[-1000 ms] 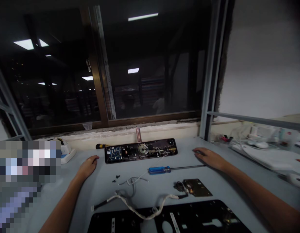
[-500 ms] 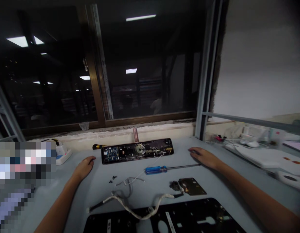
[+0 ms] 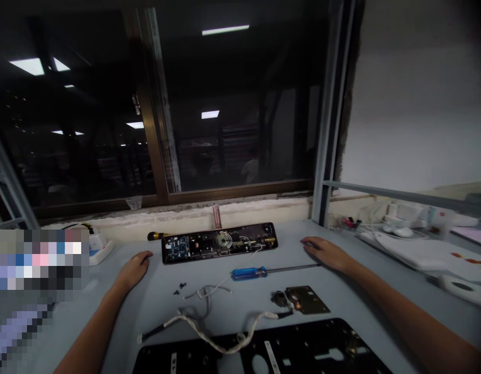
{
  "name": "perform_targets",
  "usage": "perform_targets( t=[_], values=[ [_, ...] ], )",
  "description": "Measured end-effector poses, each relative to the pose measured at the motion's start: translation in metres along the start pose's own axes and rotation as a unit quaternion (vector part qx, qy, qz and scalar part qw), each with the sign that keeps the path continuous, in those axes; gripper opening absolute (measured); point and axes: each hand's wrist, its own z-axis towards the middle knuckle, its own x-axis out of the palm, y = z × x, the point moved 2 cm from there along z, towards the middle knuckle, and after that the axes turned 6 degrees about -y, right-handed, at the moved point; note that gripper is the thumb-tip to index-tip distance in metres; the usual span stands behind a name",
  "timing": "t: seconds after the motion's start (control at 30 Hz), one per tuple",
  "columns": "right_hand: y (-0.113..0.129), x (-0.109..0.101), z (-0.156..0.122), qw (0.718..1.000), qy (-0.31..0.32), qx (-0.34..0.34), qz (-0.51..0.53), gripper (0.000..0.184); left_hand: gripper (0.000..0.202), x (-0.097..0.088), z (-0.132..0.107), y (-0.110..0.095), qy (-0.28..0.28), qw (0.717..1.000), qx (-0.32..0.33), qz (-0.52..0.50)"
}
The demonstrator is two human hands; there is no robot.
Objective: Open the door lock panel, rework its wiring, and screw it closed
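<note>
My left hand (image 3: 135,269) lies on the tabletop with its fingers loosely apart, nothing in it, left of a long black housing. My right hand (image 3: 326,252) rests on the table to the right, its fingers stretched out and holding nothing. The long housing (image 3: 220,243), with circuit boards and wires inside, sits between and beyond both hands. A blue-handled screwdriver (image 3: 249,273) lies with its shaft pointing at my right hand. Closer in is a small metal plate (image 3: 309,300) with a cable (image 3: 194,326) beside it. Several small black screws (image 3: 180,289) lie near my left hand.
A black perforated panel (image 3: 232,358) takes up the near edge. Thin white wires (image 3: 207,293) lie in the middle. A power strip (image 3: 102,252) stands at the left, a white device (image 3: 400,249) at the right. Behind is a window with a metal frame post (image 3: 326,130).
</note>
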Motion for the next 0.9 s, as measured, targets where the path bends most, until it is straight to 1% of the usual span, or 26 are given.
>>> perform_targets(
  t=[0.23, 0.63, 0.8, 0.9],
  values=[
    [0.0023, -0.0027, -0.0013, 1.0, -0.004, -0.006, 0.012, 0.04, 0.04, 0.0003, -0.0012, -0.0009, 0.007, 1.0, -0.005, 0.003],
    [0.0014, -0.0016, -0.0005, 1.0, 0.004, -0.012, 0.014, 0.047, 0.038, -0.0013, -0.0013, -0.0013, -0.004, 1.0, -0.002, -0.006],
    [-0.0007, 0.0, -0.0003, 1.0, -0.004, -0.011, 0.014, 0.042, 0.037, -0.0003, -0.0009, -0.0011, -0.005, 1.0, -0.003, -0.008],
    [-0.0019, 0.0011, -0.0002, 1.0, -0.006, -0.01, 0.018, 0.043, 0.037, -0.0003, -0.001, -0.0012, -0.002, 1.0, -0.002, -0.011]
  ],
)
